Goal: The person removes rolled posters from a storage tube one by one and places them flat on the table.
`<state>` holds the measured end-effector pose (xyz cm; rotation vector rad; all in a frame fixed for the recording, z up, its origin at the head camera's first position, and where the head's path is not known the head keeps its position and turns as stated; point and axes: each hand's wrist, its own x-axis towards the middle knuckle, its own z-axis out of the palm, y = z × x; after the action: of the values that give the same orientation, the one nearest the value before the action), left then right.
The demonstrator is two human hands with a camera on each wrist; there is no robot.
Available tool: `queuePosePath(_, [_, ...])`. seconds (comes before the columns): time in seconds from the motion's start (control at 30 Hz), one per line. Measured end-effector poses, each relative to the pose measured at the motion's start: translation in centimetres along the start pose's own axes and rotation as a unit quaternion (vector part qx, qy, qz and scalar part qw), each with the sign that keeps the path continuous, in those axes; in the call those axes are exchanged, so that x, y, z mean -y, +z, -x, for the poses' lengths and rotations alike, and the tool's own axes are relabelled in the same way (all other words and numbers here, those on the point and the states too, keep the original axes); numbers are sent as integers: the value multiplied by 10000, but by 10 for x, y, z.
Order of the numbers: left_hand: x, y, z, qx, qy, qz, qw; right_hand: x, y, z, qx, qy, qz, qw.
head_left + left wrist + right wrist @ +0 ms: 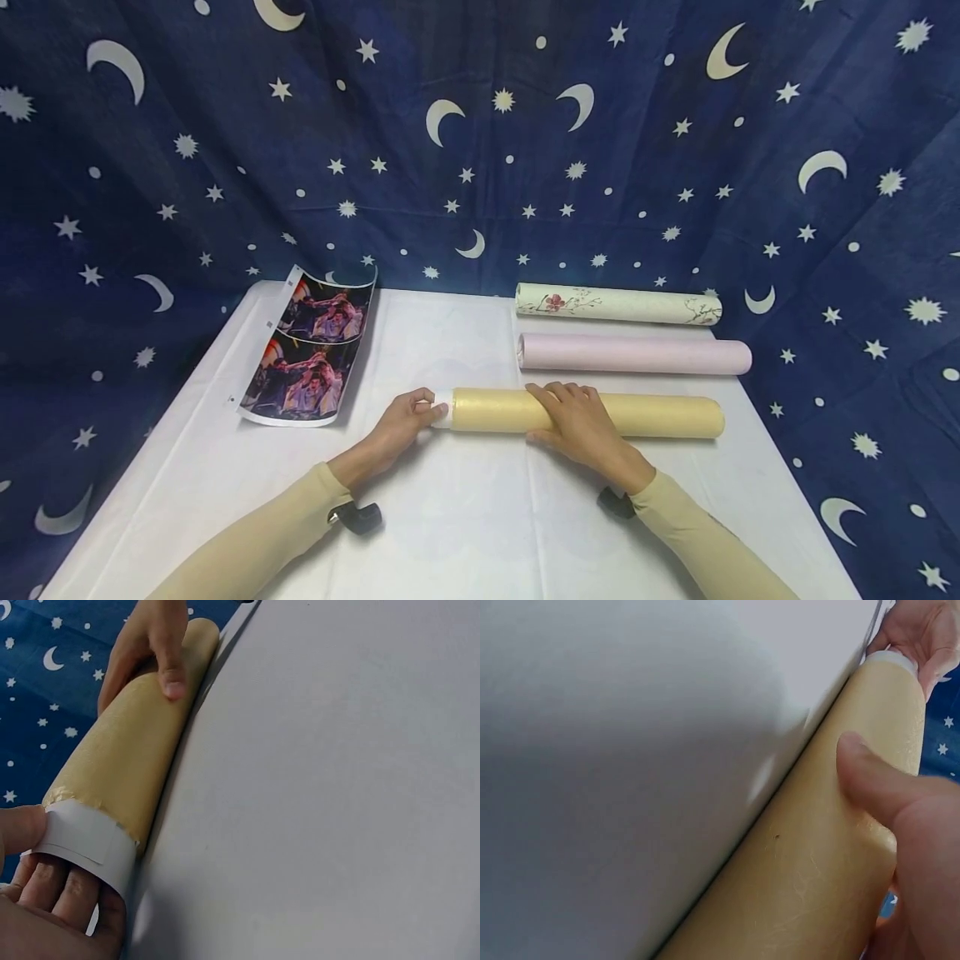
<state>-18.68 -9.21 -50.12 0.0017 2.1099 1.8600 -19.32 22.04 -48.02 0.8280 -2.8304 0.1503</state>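
Observation:
A gold-yellow roll (pixel 660 416) lies crosswise on the white-covered table. From its left end sticks a short length of rolled white paper (pixel 86 838). My left hand (pixel 397 429) pinches the rim of this white paper, thumb outside and several fingers inside the hollow end, as the left wrist view shows. Over the middle of the yellow roll, my right hand (pixel 579 425) grips it, with the thumb (pixel 870 772) along the near side and the other fingers over the top. How far the white paper reaches inside the yellow roll is hidden.
Behind the yellow roll lie a pink roll (pixel 637 354) and a cream roll with printed blossoms (pixel 630 306). At the back left, a curling printed sheet (pixel 307 358) shows two stage pictures. A dark blue star-and-moon cloth (pixel 510 225) hangs behind the table (pixel 480 525).

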Motion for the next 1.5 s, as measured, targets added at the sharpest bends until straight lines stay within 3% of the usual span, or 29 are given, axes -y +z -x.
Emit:
queuePosePath(0.2, [2, -3, 2, -20, -9, 5, 10000, -3, -2, 3, -79, -112, 52, 9999])
queuePosePath(0.4, [0, -4, 6, -251, 41, -10, 9997, -7, -5, 8, -70, -40, 108, 9999])
queuePosePath(0.9, [-8, -13, 6, -396, 374, 12, 9985, -19, -16, 13, -408, 40, -22, 9992])
queuePosePath(1.5, [-22, -25, 9, -642, 452, 95, 9969, -38, -29, 23, -554, 283, -177, 9979])
